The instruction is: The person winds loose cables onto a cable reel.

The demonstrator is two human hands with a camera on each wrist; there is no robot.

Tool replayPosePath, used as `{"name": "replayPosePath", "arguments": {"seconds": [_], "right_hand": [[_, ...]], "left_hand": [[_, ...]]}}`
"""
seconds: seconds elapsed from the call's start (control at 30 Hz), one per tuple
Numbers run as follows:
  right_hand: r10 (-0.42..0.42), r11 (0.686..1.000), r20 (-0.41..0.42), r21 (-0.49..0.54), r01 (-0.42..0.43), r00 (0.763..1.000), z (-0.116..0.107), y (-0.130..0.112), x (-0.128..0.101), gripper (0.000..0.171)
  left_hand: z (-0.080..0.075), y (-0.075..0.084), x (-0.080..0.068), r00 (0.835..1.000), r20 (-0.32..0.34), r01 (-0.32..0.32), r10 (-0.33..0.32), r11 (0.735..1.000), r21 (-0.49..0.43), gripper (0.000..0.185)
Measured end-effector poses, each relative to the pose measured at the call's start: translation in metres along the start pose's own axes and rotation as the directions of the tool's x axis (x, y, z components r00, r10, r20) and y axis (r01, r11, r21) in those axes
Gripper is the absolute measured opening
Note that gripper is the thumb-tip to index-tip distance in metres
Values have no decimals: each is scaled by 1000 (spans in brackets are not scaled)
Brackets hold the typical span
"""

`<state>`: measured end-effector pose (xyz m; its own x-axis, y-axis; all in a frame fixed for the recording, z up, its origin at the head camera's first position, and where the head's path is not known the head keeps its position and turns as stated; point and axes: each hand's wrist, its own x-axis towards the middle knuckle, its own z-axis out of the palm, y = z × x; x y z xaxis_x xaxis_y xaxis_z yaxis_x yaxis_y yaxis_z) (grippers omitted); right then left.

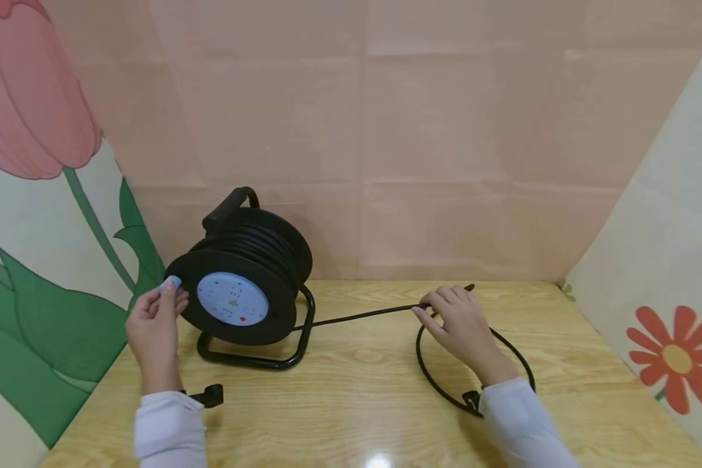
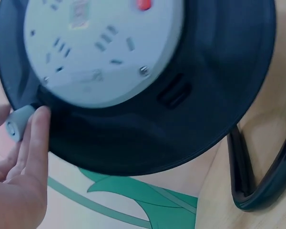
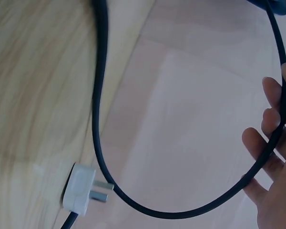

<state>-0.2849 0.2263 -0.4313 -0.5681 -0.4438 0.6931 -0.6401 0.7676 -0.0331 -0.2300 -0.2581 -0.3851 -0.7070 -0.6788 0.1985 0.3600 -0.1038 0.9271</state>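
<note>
A black cable reel (image 1: 292, 260) wound with black cord stands on its tubular frame, its round pale socket panel (image 1: 232, 298) facing forward. My left hand (image 1: 159, 325) pinches the small grey-blue winding knob (image 2: 20, 123) at the rim of the reel's front disc. From the reel, the black cable (image 1: 363, 316) runs right, low over the table, to my right hand (image 1: 457, 325), which holds it in lightly curled fingers. Past that hand the cable hangs in a loop. In the right wrist view a white plug (image 3: 80, 188) with metal prongs lies near the table's edge.
The wooden table (image 1: 351, 390) carries the reel and cable. Behind it hangs a pinkish creased backdrop (image 1: 363, 130). Flower-printed panels stand at left and right, one with a tulip (image 1: 41, 97), the other with a red flower (image 1: 677, 357). A black strap-on device (image 1: 212, 395) sits at the left wrist.
</note>
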Motion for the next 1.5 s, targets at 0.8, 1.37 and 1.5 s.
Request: {"name": "replayPosePath", "arguments": {"seconds": [0.8,1.37,1.5], "right_hand": [[-12,999,-51,52,14,999,20,-28,41,35],[-16,998,-2,53,16,1000,27,-46,52,18],[-28,998,4,50,28,1000,27,-48,52,18]], "left_hand": [[23,9,-17,967,-16,-243,255,937,251,40],[36,17,-31,945,49,-322,322,901,289,38],[36,18,-33,937,69,-348,344,890,295,38]]}}
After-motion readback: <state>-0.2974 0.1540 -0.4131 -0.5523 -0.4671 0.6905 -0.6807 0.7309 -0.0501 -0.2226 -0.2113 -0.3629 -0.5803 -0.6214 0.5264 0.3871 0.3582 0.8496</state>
